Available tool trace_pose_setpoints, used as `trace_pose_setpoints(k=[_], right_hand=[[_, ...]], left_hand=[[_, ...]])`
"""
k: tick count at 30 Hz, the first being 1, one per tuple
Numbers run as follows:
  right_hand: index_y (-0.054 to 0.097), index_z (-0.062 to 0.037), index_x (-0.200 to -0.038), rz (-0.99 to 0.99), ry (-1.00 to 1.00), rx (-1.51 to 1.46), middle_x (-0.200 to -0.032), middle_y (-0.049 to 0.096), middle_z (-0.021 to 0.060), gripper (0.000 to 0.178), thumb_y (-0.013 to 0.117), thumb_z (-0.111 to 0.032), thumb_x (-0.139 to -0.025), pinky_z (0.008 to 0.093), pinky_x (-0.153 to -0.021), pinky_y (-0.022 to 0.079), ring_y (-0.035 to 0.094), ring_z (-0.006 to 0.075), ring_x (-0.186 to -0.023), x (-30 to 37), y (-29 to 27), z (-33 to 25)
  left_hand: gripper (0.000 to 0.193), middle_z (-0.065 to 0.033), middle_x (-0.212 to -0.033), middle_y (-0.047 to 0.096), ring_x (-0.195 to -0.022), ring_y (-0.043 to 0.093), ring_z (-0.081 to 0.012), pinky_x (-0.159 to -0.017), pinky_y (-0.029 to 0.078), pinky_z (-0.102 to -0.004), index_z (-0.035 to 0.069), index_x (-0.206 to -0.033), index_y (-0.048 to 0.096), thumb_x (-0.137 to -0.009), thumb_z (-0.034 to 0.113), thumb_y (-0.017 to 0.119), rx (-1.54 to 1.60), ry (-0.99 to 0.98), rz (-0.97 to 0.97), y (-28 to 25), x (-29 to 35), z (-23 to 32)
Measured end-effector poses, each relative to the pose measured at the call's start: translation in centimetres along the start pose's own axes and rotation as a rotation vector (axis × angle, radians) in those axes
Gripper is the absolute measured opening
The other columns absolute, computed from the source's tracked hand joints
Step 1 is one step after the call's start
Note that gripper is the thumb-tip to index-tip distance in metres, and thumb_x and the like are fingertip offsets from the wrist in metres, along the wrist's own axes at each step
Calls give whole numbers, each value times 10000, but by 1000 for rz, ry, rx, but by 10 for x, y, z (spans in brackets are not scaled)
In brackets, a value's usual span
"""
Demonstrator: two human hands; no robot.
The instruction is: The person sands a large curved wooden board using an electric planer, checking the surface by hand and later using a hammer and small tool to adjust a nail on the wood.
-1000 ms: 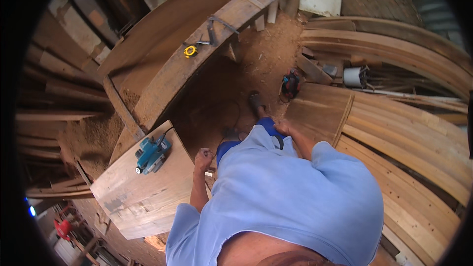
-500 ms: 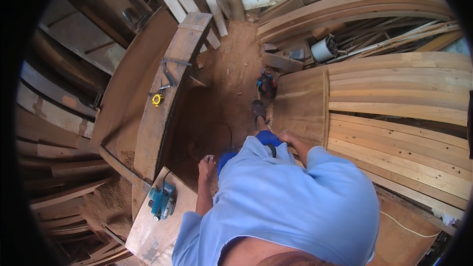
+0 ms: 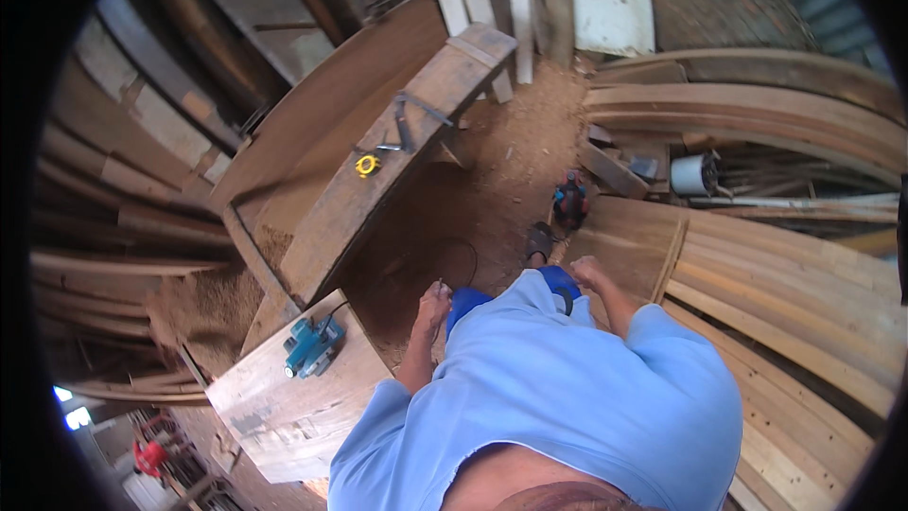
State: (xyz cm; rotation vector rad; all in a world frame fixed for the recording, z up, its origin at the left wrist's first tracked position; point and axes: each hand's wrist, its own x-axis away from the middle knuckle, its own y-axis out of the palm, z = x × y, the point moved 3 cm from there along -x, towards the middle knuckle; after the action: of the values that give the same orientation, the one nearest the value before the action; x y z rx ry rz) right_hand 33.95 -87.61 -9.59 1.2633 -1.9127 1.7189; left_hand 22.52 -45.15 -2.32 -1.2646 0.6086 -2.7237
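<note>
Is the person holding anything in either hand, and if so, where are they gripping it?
The left hand is closed on a small thin thing, too small to tell what or where. The right hand holds nothing, resting by the stacked planks.

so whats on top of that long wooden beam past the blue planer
On the long wooden beam lie a yellow tape measure and a dark metal clamp-like tool further up. Its near end runs behind the workbench, so anything there is hidden.
</note>
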Motion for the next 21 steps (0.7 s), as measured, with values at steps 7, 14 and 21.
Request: trace_pose_setpoints(k=[7,14,21], right_hand=[[766,-63,-1027,76,-130,256,-1001,752,169,276,672,-197,-805,464,-769,595,723,402,-856,-52,-43,26],[732,41,-879,324,209,-580,-782,716,186,294,586,-213,-903,400,-616,541,695,270,-674,-87,-91,-75],[725,38,-1069,455,146,-325,-1075,726,300,358,619,-276,-934,470,-980,515,682,411,-1129,-148,-193,-159]], left_hand=[[315,-277,-1069,709,-1081,663,-467,-942,522,-528,54,-1068,673,-1012,314,504,-159,117,105,-9,31,-14],[381,-286,-943,706,-954,683,-494,-860,535,-561,-3,-986,632,-995,371,560,-76,142,493,-69,44,-20],[328,-187,-818,672,-843,666,-431,-820,532,-534,-16,-893,614,-907,293,723,68,147,750,-162,-22,25]])
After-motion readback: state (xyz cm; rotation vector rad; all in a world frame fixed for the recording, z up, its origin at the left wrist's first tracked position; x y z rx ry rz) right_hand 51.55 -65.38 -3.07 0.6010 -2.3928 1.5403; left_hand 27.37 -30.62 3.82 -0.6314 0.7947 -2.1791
